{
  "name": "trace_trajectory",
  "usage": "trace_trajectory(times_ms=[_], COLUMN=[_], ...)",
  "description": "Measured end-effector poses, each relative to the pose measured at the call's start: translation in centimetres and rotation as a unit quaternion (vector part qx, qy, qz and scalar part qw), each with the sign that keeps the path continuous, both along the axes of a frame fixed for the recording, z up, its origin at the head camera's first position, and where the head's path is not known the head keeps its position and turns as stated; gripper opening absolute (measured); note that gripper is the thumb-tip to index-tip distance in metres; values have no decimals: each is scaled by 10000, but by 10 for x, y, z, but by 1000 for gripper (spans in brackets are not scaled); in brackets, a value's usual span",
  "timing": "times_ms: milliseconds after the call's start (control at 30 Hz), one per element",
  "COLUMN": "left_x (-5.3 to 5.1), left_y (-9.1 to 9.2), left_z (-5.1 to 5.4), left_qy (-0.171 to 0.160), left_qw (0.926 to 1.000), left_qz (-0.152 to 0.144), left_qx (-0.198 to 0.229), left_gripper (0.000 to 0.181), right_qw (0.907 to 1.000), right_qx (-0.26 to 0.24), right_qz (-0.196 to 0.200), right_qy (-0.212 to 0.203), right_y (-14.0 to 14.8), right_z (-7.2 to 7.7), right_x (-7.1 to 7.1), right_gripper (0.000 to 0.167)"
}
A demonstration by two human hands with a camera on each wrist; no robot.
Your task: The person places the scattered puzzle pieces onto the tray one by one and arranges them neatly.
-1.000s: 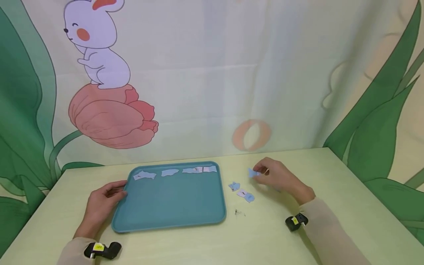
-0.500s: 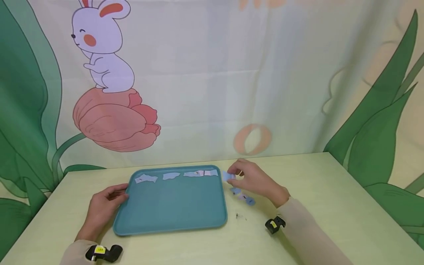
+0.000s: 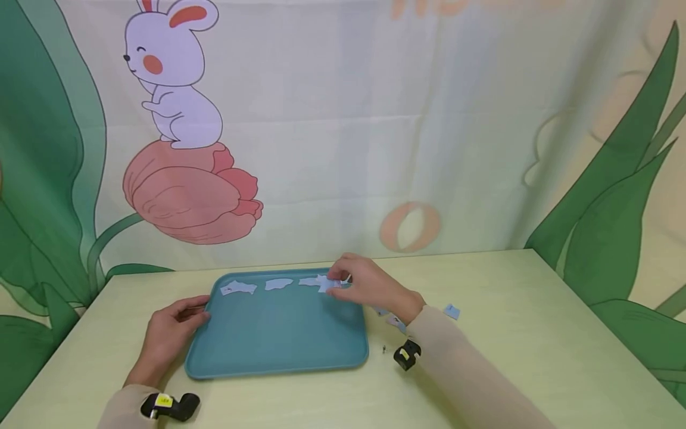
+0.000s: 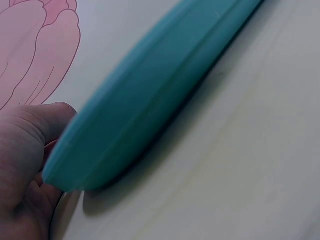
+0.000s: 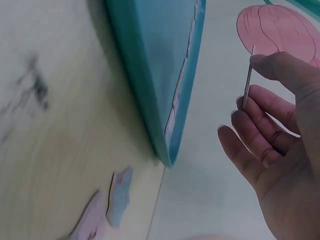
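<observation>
A teal rectangular tray [image 3: 278, 333] lies on the table. My left hand [image 3: 168, 333] holds its left edge; in the left wrist view the thumb lies against the rim [image 4: 125, 105]. Over the tray's far right part, my right hand [image 3: 372, 286] pinches a flat, light-blue puzzle piece [image 3: 324, 285] between thumb and fingers. The right wrist view shows this piece edge-on as a thin sliver [image 5: 248, 82]. Along the tray's far side lie several similar pieces: one at left [image 3: 238, 288], one mid-row [image 3: 278, 284], and another [image 3: 307, 281] partly hidden behind the held piece.
Right of the tray, two pieces [image 3: 396, 323] [image 5: 120, 195] lie on the pale table, partly covered by my right wrist. Another blue piece [image 3: 452, 311] lies farther right. A small dark mark [image 3: 384, 349] shows near the tray's right edge. A printed curtain [image 3: 321, 149] hangs behind.
My right hand has carried the pinched piece leftward from the table to above the tray's far right part. The left hand stays on the tray edge. The far-right table piece has come into sight.
</observation>
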State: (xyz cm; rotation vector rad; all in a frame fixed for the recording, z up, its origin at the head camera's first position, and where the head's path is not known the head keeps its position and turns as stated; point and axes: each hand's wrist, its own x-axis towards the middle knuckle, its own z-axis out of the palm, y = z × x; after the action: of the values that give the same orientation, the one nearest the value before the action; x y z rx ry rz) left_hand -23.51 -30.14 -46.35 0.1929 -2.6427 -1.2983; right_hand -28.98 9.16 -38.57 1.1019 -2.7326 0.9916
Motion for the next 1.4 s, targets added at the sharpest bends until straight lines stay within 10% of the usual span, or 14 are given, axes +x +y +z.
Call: trace_trajectory(times_ms=[1400], left_x=[0], left_y=[-1], left_z=[4], left_qy=[-140], left_qw=[9998], left_qz=[-50], left_qx=[92], left_gripper=[44], right_qw=[9983], right_qx=[159], right_qz=[193], right_qy=[-527], right_y=[-162], right_z=[-20], right_x=[-15], right_gripper=[26])
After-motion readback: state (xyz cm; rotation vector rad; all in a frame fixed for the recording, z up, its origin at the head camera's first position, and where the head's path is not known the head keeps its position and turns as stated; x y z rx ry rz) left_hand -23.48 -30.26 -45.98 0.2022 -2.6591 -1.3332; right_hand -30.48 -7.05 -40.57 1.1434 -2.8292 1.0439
